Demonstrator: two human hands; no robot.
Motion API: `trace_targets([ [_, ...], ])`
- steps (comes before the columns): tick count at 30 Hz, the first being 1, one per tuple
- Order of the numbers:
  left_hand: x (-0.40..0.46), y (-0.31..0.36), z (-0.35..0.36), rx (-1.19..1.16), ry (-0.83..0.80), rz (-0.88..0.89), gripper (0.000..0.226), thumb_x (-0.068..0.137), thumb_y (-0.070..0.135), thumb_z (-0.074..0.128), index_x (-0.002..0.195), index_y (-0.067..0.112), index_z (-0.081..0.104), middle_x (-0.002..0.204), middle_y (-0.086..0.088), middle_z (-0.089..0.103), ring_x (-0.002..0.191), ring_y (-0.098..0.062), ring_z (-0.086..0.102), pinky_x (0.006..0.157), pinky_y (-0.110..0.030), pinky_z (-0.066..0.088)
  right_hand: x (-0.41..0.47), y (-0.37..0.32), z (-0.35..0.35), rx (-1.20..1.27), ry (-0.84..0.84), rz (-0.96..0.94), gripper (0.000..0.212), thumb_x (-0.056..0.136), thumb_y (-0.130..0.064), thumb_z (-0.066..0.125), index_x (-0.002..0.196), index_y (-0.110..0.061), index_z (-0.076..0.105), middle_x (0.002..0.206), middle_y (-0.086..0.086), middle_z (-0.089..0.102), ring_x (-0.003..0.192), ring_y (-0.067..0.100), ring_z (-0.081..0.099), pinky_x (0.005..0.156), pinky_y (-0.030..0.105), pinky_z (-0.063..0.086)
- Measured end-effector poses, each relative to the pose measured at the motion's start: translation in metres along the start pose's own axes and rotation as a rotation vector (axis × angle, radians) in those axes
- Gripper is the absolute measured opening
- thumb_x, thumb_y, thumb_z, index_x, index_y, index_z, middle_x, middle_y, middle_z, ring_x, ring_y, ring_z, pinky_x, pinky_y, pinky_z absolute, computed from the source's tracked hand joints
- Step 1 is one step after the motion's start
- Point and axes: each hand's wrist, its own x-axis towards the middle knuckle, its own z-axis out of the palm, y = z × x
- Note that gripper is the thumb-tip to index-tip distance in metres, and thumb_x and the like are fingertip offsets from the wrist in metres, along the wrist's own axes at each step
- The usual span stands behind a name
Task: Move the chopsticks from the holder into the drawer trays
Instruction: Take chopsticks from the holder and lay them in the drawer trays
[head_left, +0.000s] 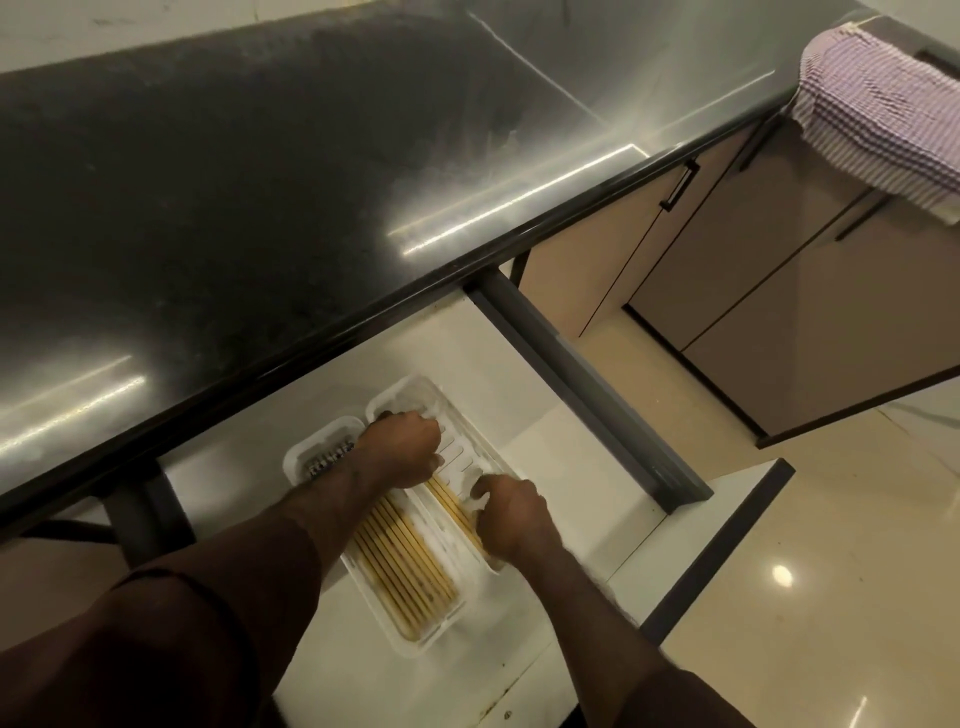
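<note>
Black stone countertop (208, 182) overhangs the pulled-out drawer (519, 436), leaving two white trays (415, 631) reachable. Chopsticks (405, 566) lie lengthwise in them, so they fit. The left hand (402, 449) and right hand (511, 519) curl narrow over the right tray's chopsticks, apparently settling them; actual grip unclear.

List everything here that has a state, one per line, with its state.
Drawer: pulled open.
Left tray: holds a row of chopsticks.
Right tray: few chopsticks, both hands in it.
Left hand: closed.
Right hand: closed.
Cabinet doors: shut.
Cloth: draped over counter edge.
</note>
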Motion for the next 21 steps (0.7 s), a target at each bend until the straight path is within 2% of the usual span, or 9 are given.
trace_targets([
  [3,-0.012,0.003,-0.015,-0.015,0.061,0.040,0.029,0.095,0.036,0.056,0.108,0.014,0.068,0.103,-0.003,0.071,0.090,-0.017,0.065,0.080,-0.032,0.052,-0.007,-0.012,-0.020,0.085,0.066,0.004,0.029,0.089,-0.017,0.064,0.118,-0.023,0.065,0.112,0.005,0.069,0.094,0.023,0.068,0.083,0.031,0.056],
  [6,-0.030,0.008,-0.035,-0.069,0.150,0.074,0.022,0.095,0.033,0.056,0.091,0.017,0.070,0.089,-0.001,0.071,0.079,-0.016,0.066,0.068,-0.027,0.047,-0.021,-0.026,-0.046,0.076,0.123,-0.047,0.027,0.089,-0.019,0.064,0.115,-0.024,0.066,0.109,0.005,0.070,0.093,0.023,0.067,0.083,0.031,0.056],
  [7,-0.039,0.011,-0.043,-0.090,0.177,0.081,0.023,0.096,0.031,0.055,0.091,0.015,0.070,0.086,-0.002,0.071,0.076,-0.015,0.066,0.065,-0.025,0.046,-0.029,-0.032,-0.054,0.063,0.138,-0.069,0.027,0.089,-0.019,0.064,0.115,-0.024,0.066,0.109,0.005,0.070,0.092,0.023,0.067,0.081,0.030,0.055],
  [11,-0.078,0.023,-0.078,-0.191,0.332,0.151,0.028,0.099,0.026,0.052,0.117,0.013,0.069,0.111,-0.007,0.073,0.095,-0.018,0.068,0.083,-0.027,0.048,-0.064,-0.060,-0.090,0.064,0.223,-0.170,0.028,0.089,-0.013,0.066,0.116,-0.020,0.067,0.113,0.003,0.069,0.093,0.019,0.064,0.079,0.029,0.054],
  [14,-0.122,0.030,-0.105,-0.312,0.455,0.176,0.030,0.099,0.025,0.053,0.124,0.015,0.065,0.122,-0.005,0.069,0.108,-0.017,0.065,0.093,-0.030,0.046,-0.098,-0.084,-0.113,0.059,0.291,-0.249,0.030,0.090,-0.009,0.066,0.117,-0.021,0.066,0.113,0.002,0.068,0.094,0.017,0.064,0.082,0.035,0.057],
  [16,-0.155,0.031,-0.119,-0.442,0.577,0.182,0.029,0.098,0.022,0.053,0.124,0.016,0.064,0.120,-0.002,0.069,0.103,-0.009,0.065,0.089,-0.019,0.046,-0.121,-0.100,-0.126,0.058,0.341,-0.311,0.032,0.089,-0.007,0.065,0.117,-0.022,0.066,0.113,-0.001,0.068,0.095,0.013,0.062,0.083,0.034,0.057],
  [18,-0.195,0.027,-0.129,-0.554,0.732,0.154,0.027,0.097,0.021,0.055,0.122,0.018,0.065,0.113,0.003,0.070,0.088,0.005,0.062,0.074,-0.004,0.043,-0.148,-0.117,-0.136,0.062,0.396,-0.389,0.030,0.090,-0.009,0.064,0.117,-0.022,0.066,0.111,-0.003,0.068,0.090,0.006,0.060,0.079,0.026,0.054],
  [19,-0.216,0.025,-0.133,-0.591,0.807,0.134,0.026,0.096,0.020,0.057,0.121,0.018,0.066,0.109,0.004,0.071,0.084,0.007,0.061,0.067,-0.001,0.043,-0.163,-0.126,-0.141,0.059,0.433,-0.432,0.028,0.090,-0.011,0.065,0.115,-0.022,0.067,0.110,-0.004,0.068,0.084,0.001,0.058,0.074,0.019,0.049],
  [21,-0.257,0.019,-0.138,-0.632,0.929,0.098,0.026,0.095,0.020,0.059,0.120,0.019,0.067,0.107,0.009,0.069,0.083,0.008,0.062,0.066,0.001,0.044,-0.192,-0.145,-0.145,0.057,0.508,-0.520,0.024,0.089,-0.017,0.067,0.113,-0.020,0.069,0.107,-0.003,0.070,0.081,0.001,0.058,0.070,0.013,0.041],
])
